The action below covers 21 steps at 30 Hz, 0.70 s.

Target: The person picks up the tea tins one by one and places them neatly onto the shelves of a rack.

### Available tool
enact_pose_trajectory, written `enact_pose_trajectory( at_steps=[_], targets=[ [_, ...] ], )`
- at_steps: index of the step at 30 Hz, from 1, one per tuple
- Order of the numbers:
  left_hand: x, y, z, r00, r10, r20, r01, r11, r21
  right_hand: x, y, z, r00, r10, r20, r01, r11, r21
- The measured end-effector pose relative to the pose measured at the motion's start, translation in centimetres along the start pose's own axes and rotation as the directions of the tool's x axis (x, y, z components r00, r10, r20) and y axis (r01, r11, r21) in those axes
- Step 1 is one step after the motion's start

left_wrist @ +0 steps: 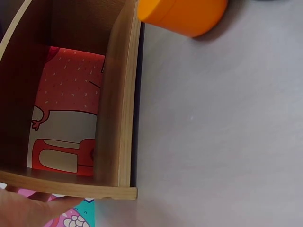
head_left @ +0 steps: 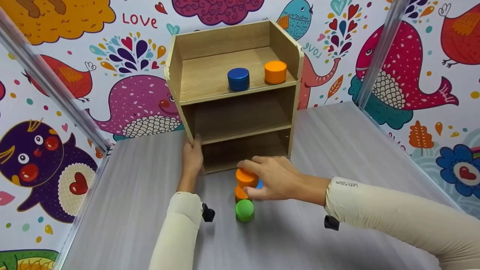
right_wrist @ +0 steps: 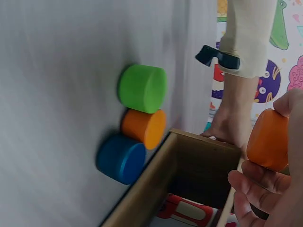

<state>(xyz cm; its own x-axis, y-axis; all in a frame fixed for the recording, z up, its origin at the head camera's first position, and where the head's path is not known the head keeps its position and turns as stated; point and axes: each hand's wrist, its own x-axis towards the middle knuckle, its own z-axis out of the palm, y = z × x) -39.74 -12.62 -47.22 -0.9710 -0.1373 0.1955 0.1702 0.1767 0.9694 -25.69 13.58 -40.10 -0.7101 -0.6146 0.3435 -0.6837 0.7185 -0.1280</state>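
My right hand (head_left: 275,178) pinches an orange cylinder (right_wrist: 269,139) between thumb and fingers, above the table in front of the small wooden shelf (head_left: 240,95). Beneath it, a second orange cylinder (right_wrist: 143,127) stands on the table between a green cylinder (head_left: 245,210) and a blue cylinder (right_wrist: 121,158). In the head view the right hand hides most of that blue one. Low on the shelf's left side panel, my left hand (head_left: 192,157) grips the edge; part of its fingers (left_wrist: 59,204) shows past the panel in the left wrist view.
On the shelf's top board stand a dark blue cylinder (head_left: 238,79) and an orange cylinder (head_left: 275,72) near the right side panel. Two lower compartments open toward me. Printed wall panels (head_left: 142,67) with metal posts (head_left: 380,56) enclose the grey table (head_left: 123,210).
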Motion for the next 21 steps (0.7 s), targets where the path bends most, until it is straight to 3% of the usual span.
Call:
enact_pose_trajectory(
  at_steps=[21],
  targets=[
    [-0.2, 0.1, 0.0, 1.0, -0.013, -0.023, 0.015, 0.998, 0.056, 4.0, -1.3, -4.3, 0.998, 0.024, -0.066, -0.022, 0.999, 0.034]
  ],
)
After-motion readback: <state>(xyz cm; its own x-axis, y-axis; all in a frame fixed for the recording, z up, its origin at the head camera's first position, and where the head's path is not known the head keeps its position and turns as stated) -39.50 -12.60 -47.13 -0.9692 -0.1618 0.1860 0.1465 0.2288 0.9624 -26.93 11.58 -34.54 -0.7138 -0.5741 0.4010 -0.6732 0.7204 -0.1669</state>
